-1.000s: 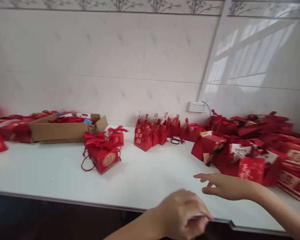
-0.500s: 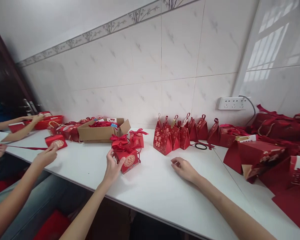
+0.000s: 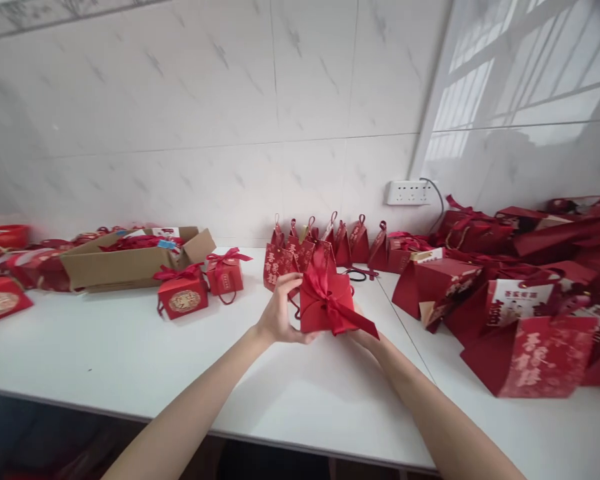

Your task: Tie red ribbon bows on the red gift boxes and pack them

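Note:
I hold a small red gift box (image 3: 325, 303) with a red ribbon bow up in front of me, above the white table (image 3: 130, 360). My left hand (image 3: 279, 313) grips its left side with fingers curled round it. My right hand (image 3: 365, 333) is mostly hidden behind and under the box and holds its right side. Two more ribboned red boxes (image 3: 183, 297) (image 3: 225, 273) stand on the table to the left. A row of red pouch-shaped boxes (image 3: 330, 247) stands behind, by the wall.
An open cardboard carton (image 3: 125, 263) with red items sits at the back left. More red boxes (image 3: 0, 300) lie at the far left. Red paper bags (image 3: 535, 347) crowd the right side. A wall socket (image 3: 410, 192) is on the tiles.
My left hand was touching the stacked boxes on the table and my right hand lay flat. Now both hands hold one ribboned box lifted to the middle; the view has swung right.

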Available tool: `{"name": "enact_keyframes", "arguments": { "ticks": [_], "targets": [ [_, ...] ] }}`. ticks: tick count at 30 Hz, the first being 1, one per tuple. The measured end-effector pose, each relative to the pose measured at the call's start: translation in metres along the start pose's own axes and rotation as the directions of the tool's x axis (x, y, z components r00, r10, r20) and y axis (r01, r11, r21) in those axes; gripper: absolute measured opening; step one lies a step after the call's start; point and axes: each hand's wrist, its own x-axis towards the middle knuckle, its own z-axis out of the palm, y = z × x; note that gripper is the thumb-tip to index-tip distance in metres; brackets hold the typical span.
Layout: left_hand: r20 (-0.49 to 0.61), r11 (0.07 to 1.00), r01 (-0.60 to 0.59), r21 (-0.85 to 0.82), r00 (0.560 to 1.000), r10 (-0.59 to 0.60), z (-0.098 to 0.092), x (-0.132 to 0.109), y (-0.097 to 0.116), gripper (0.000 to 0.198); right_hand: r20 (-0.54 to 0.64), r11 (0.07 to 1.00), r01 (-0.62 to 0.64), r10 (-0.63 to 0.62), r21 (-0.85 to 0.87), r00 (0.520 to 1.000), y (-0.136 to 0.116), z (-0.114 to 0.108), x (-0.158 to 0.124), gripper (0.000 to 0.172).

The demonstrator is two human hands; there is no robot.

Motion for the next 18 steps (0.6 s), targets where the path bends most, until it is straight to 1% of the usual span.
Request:
{"name": "enact_keyframes", "arguments": {
  "ticks": [2,4,6,8,9,11,12,13,15,16,17,18],
  "targets": [
    [0.022,0.999,-0.028,-0.038,0.999,0.029,0.018,0.007,-0.011,0.092,-0.057,0.999,-0.014,0.016,0.039,0.998,-0.002,-0.010,0.006,0.039],
    [0.041,0.996,0.028,-0.088,0.999,-0.025,0.026,0.003,-0.017,0.091,-0.092,0.995,-0.031,0.039,0.091,0.995,-0.001,-0.018,0.013,0.042],
    [0.077,0.980,0.143,-0.140,0.988,-0.133,0.025,-0.006,-0.019,0.090,-0.095,0.990,-0.057,0.069,0.128,0.993,0.001,-0.022,0.019,0.039],
    [0.138,0.952,0.245,-0.183,0.965,-0.222,0.018,-0.015,-0.021,0.091,-0.078,0.985,-0.078,0.091,0.153,0.993,0.004,-0.022,0.021,0.031],
    [0.149,0.937,0.286,-0.200,0.954,-0.260,0.014,-0.018,-0.022,0.091,-0.067,0.983,-0.085,0.097,0.165,0.993,0.006,-0.022,0.021,0.028],
    [0.119,0.905,0.373,-0.205,0.927,-0.355,0.008,-0.020,-0.025,0.085,-0.047,0.978,-0.090,0.100,0.186,0.994,0.008,-0.019,0.019,0.028],
    [0.081,0.880,0.432,-0.197,0.902,-0.424,0.007,-0.019,-0.027,0.077,-0.035,0.976,-0.094,0.103,0.195,0.994,0.009,-0.018,0.017,0.029],
    [0.033,0.845,0.501,-0.187,0.863,-0.504,0.006,-0.018,-0.028,0.068,-0.021,0.974,-0.103,0.109,0.203,0.994,0.009,-0.017,0.016,0.030],
    [-0.063,0.743,0.643,-0.183,0.747,-0.662,0.008,-0.014,-0.030,0.054,0.008,0.968,-0.121,0.122,0.218,0.993,0.009,-0.015,0.013,0.029],
    [-0.102,0.691,0.697,-0.190,0.686,-0.720,0.009,-0.012,-0.030,0.050,0.024,0.965,-0.128,0.126,0.229,0.992,0.008,-0.014,0.012,0.028],
    [-0.131,0.649,0.734,-0.200,0.637,-0.760,0.010,-0.011,-0.029,0.049,0.037,0.961,-0.133,0.128,0.240,0.991,0.007,-0.013,0.011,0.027],
    [-0.147,0.622,0.756,-0.207,0.604,-0.783,0.012,-0.009,-0.028,0.049,0.046,0.959,-0.136,0.129,0.249,0.991,0.006,-0.013,0.010,0.025]
  ]
}}
